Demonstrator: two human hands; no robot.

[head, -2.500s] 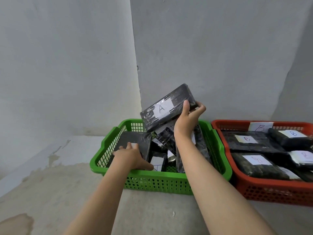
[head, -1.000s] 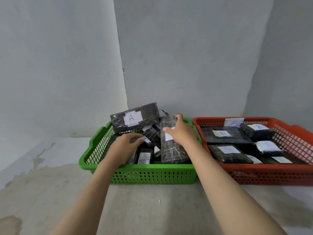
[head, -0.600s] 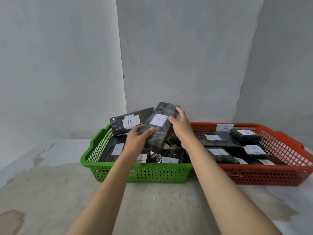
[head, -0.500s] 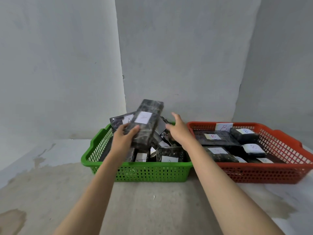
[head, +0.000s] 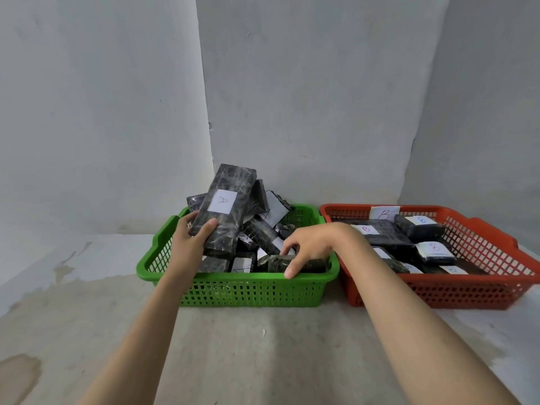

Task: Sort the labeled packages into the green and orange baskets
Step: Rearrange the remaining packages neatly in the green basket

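Sorting nearly done: left hand point(head: 191, 244) gripping tall A package point(head: 226, 211) over green basket point(head: 248, 290); right hand point(head: 309, 247) curled onto package point(head: 292, 263) at five o'clock; orange basket point(head: 467, 290) holding Bs.

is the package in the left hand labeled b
No, the white label on the package gripped by the left hand over the green basket reads A.
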